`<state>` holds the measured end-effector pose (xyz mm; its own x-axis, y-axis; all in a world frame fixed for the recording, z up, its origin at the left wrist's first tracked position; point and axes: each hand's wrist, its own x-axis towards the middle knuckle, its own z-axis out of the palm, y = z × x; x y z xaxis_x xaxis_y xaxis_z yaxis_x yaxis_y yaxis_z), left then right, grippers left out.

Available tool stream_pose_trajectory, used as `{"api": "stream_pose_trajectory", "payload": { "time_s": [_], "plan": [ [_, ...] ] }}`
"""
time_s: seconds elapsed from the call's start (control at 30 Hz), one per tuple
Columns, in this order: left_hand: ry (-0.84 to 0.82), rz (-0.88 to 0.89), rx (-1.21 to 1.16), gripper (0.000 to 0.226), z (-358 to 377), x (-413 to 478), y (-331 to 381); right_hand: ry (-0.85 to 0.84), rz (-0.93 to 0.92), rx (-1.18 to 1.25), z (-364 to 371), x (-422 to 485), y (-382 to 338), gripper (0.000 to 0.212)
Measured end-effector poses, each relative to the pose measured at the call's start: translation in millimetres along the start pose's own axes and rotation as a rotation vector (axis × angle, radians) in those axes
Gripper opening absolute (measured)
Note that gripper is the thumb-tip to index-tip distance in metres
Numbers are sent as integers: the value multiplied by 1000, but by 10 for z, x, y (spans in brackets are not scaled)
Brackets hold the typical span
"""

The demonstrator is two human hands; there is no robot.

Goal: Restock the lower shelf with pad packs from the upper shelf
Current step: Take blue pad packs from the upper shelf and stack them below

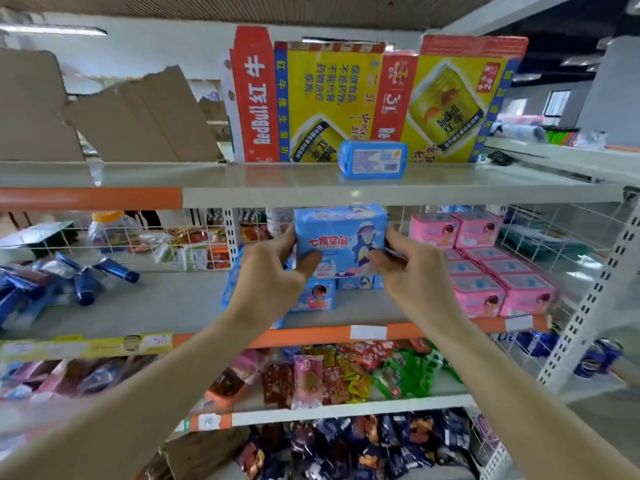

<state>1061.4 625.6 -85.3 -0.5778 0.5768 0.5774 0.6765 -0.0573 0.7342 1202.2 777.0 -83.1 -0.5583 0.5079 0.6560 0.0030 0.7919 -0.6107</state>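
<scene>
We read this as the placing step. A blue pad pack [341,237] is held in the air by both hands, the left hand [272,275] at its left end and the right hand [414,275] at its right. The fingers [394,239] of each hand curl round the pack's ends with the thumbs pressed on its printed front, so both hands grip it. The pack hangs just under the front edge of the upper shelf [277,176] and above the lower shelf [180,299], touching neither as far as we can tell.

Directly below the fingers, a few blue packs [313,294] stand on the lower shelf. To the right of the fingers are full rows of pink packs [485,268]. We judge that the next move calls for lowering the pack and setting it by the blue ones without toppling them.

Above the fingers one more blue pack [372,160] lies on the upper shelf, so we think more carrying is left. Behind it stands a Red Bull carton [329,98], and torn cardboard [138,116] leans up and to the left. Far left of the fingers lie loose blue tubes [86,282]. Below the wrists are shelves of snack bags [346,372], and more racks fill the room to the right.
</scene>
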Motion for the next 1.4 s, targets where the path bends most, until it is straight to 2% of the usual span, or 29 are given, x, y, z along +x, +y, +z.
{"api": "stream_pose_trajectory", "payload": {
  "time_s": [0.3, 0.43, 0.63, 0.8, 1.07, 1.4],
  "plan": [
    [31, -39, 39, 46, 1016, -330, 23, -36, 55, -15, -377, -409, 780, 13],
    [28, -100, -23, 41, 1373, -497, 54, -70, 55, 13, -572, -535, 1061, 21],
    [79, -126, -49, 45, 1693, -642, -64, -111, 90, 106, -674, -670, 1387, 19],
    [76, -162, -40, 45, 1820, -666, -306, -114, 127, 115, -486, -747, 1657, 27],
    [42, -339, -110, 52, 2059, -371, -1015, -118, 295, 118, -13, -563, 2128, 31],
    [-47, -322, -179, 66, 2255, 252, -1912, -99, 431, 63, 528, -83, 2536, 41]
  ]
}}
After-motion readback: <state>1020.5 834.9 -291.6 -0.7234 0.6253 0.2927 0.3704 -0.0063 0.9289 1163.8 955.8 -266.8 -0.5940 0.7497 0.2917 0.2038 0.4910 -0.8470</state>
